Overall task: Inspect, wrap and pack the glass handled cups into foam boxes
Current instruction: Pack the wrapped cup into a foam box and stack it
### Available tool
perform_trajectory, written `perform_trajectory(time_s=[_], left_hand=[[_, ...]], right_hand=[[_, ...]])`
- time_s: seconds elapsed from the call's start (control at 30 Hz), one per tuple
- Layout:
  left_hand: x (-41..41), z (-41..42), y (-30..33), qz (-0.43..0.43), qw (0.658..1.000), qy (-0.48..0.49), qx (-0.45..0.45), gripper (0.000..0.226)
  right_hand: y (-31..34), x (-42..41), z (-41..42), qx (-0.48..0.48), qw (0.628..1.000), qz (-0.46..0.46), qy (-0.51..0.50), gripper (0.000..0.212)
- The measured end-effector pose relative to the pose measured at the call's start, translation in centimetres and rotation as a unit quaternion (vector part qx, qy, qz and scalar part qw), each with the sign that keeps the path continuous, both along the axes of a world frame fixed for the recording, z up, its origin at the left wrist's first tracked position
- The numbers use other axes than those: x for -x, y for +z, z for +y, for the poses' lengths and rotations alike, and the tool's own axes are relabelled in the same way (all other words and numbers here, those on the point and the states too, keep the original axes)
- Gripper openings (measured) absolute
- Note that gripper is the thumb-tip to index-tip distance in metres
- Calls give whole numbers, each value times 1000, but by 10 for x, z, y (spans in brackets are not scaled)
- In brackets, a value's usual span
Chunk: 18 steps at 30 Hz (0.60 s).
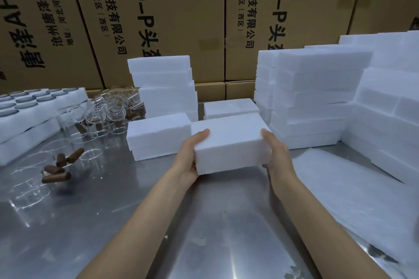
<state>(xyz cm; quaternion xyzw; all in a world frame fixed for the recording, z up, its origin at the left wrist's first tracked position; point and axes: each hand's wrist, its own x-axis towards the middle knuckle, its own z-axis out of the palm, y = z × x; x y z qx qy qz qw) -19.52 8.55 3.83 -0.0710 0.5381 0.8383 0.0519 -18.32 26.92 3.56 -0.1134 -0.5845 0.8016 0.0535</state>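
**Closed foam box held above worktop: drop or collision risk**

Both hands grip one foam box [229, 142]: left hand [189, 156] and right hand [275, 154] clasp opposite ends, above mid-worktop [204, 233]. Glass cups [99, 111] stand near the left edge. Risk: slipping grip, or knocking the neighbouring foam stack [158, 140].

My left hand [189, 156] and right hand [275, 152] grip a closed white foam box [229, 145] by its two ends at frame centre, above the steel table [204, 222]. Glass handled cups [99, 111] crowd the left. Foam box stacks [313, 97] rise right, wrapping sheets [344, 197] lower right.
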Motion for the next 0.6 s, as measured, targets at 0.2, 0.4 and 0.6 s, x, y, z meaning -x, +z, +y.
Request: perform_trajectory(time_s=[0.2, 0.4, 0.6], left_hand=[[19, 12, 21, 22, 1000, 21, -5, 40], [41, 22, 37, 27, 999, 38, 1, 25], [62, 24, 67, 123, 989, 38, 77, 44]], right_hand=[[2, 7, -13, 166, 975, -73, 132, 69], [40, 45, -30, 168, 980, -66, 82, 33], [79, 90, -34, 121, 989, -70, 45, 43]])
